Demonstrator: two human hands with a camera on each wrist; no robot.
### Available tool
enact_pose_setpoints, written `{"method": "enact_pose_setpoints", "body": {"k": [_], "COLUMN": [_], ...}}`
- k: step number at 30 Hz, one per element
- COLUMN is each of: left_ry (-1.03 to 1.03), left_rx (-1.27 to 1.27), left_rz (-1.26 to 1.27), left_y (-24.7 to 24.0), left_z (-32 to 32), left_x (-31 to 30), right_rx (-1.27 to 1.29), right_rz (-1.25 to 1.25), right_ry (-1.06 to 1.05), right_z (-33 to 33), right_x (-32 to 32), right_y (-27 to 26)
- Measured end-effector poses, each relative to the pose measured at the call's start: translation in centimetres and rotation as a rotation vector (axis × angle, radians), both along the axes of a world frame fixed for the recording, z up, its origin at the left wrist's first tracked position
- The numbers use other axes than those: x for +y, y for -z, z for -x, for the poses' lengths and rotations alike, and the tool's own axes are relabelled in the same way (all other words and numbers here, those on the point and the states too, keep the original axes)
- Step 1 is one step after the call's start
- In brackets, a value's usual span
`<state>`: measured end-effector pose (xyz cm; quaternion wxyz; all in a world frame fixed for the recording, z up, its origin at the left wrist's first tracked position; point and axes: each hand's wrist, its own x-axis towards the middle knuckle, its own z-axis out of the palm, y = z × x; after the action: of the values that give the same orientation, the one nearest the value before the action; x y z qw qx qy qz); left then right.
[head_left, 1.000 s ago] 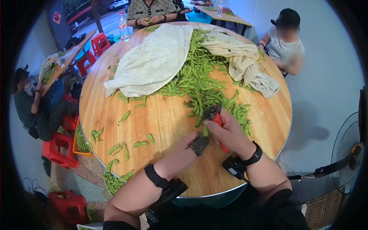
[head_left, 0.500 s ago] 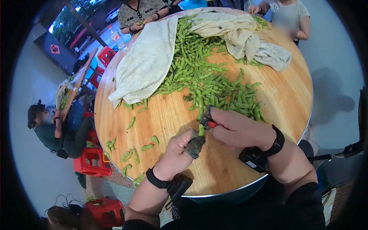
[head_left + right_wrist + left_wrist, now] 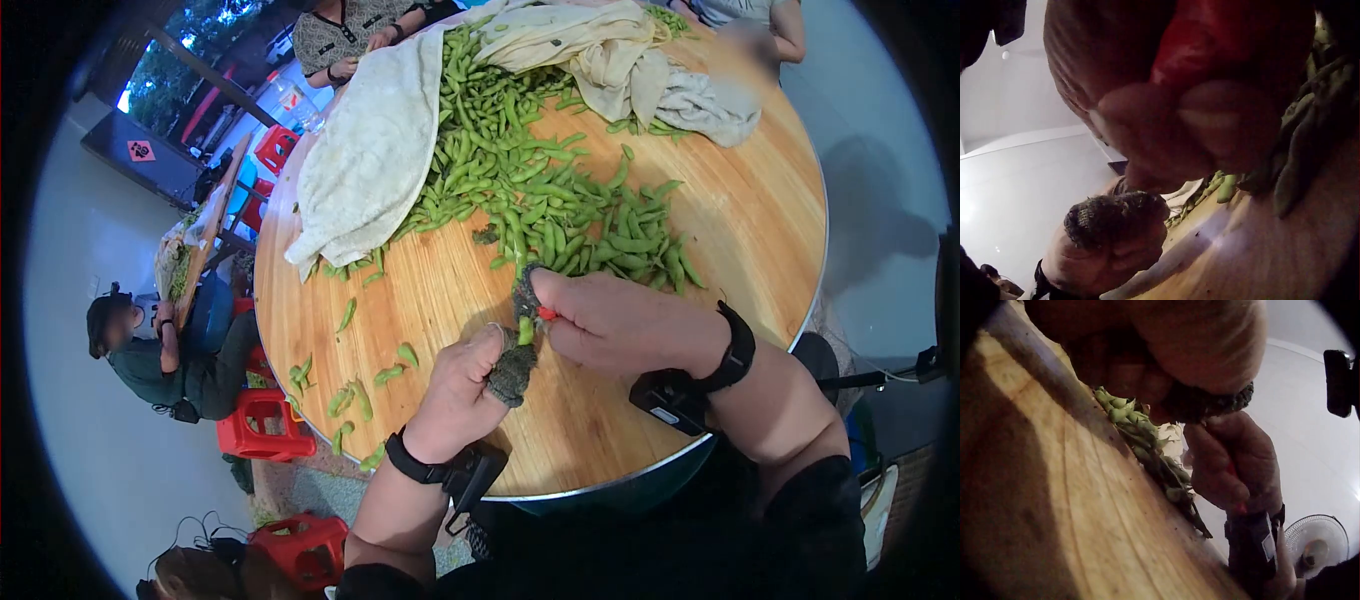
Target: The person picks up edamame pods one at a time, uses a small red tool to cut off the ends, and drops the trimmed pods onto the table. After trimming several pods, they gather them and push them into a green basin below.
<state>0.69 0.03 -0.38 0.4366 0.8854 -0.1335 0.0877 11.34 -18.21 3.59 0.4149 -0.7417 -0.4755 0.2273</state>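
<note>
**Green pod (image 3: 526,330) between left hand (image 3: 460,385) and right hand (image 3: 625,325)**

The green pod is above the near half of the round wooden bench (image 3: 590,420). The left hand pinches it, with the fingers curled and a dark knitted cover (image 3: 511,375) on a digit. At three o'clock from the pod, the right hand grips a red tool (image 3: 546,313); its working end I cannot tell. The heap of pods (image 3: 560,205) lies from twelve to one o'clock. The white cloth (image 3: 370,150) is at eleven, the crumpled cloth (image 3: 625,75) at one, farther away. Some loose pods (image 3: 362,400) rest toward eight o'clock.
</note>
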Motion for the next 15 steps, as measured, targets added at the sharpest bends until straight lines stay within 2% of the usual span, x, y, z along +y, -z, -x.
{"method": "enact_pose_setpoints", "body": {"k": [3, 4, 5, 6, 8, 11, 15], "left_ry": [0.035, 0.022, 0.007, 0.004, 0.002, -0.068, -0.043], "left_rx": [0.024, 0.177, 0.328, 0.326, 0.495, 0.500, 0.490], "left_rz": [0.052, 0.256, 0.460, 0.459, 0.705, 0.734, 0.690], "left_y": [0.0, -0.2, -0.5, -0.9, -1.6, -1.2, -1.3], "left_z": [0.2, 0.5, 0.6, 0.7, 0.8, 0.9, 0.8], "left_x": [0.1, -0.1, -0.2, -0.2, -0.2, -0.3, -0.5], "right_rx": [0.066, 0.068, 0.336, 0.602, 0.604, 0.572, 0.520], "right_rz": [-0.113, -0.113, -0.016, 0.083, 0.068, 0.064, 0.062], "right_ry": [-0.041, -0.041, -0.033, -0.027, -0.047, -0.072, -0.090], "right_z": [0.1, 0.1, 0.2, 0.3, 0.3, 0.4, 0.4], "right_x": [0.3, 0.1, -0.3, -0.4, -0.5, -0.4, -0.4], "right_y": [0.3, -0.3, -1.3, -2.1, -2.0, -2.0, -1.8]}}
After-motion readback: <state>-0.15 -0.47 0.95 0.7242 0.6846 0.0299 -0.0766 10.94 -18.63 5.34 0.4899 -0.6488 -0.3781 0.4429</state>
